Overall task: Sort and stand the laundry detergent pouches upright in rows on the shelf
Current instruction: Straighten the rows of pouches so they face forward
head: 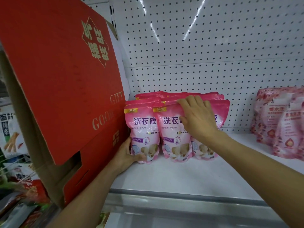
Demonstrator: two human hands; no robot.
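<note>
My left hand (126, 152) grips the leftmost pink pouch (142, 129), marked "NEW" and "洗衣液", upright on the shelf (181, 175), while my right hand (197, 116) lies open on the middle pouch (172, 129).

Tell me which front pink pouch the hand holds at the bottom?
The leftmost glossy pink detergent pouch, beside the red cardboard box; the left hand cups its bottom corner.
</note>
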